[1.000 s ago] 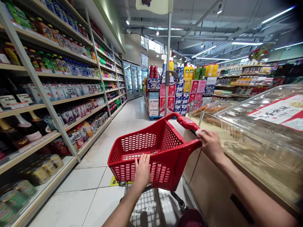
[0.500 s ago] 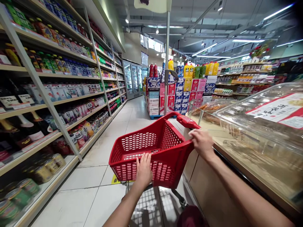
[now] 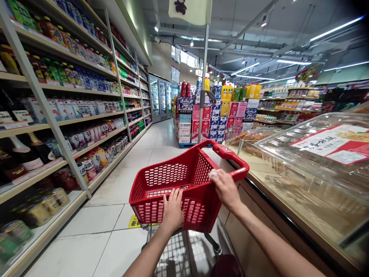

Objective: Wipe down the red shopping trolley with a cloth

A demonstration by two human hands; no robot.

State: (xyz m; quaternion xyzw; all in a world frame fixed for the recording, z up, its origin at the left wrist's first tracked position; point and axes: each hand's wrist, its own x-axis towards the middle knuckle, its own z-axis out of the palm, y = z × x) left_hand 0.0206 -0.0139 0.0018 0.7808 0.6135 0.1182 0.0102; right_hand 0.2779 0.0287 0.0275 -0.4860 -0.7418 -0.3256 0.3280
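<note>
Red basket (image 3: 173, 181) gripped at its near rim by both left hand (image 3: 172, 209) and right hand (image 3: 225, 188); shelf labels unreadable

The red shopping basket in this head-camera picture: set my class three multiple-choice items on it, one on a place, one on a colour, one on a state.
1. Where does the left hand rest?
A. on the near rim of the red shopping basket
B. on a shelf of bottles
C. on the clear lid of the food counter

2. What colour is the handle of the basket?
A. blue
B. red
C. yellow

3. What is inside the basket?
A. it is full of bottles
B. one carton
C. nothing that shows

Answers:
1. A, since its fingers lie over the near edge of the basket.
2. B, as the handle is red like the mesh walls.
3. C, since only the bare perforated floor and walls show, while the right hand sits at the basket's right rim near the handle.
</note>
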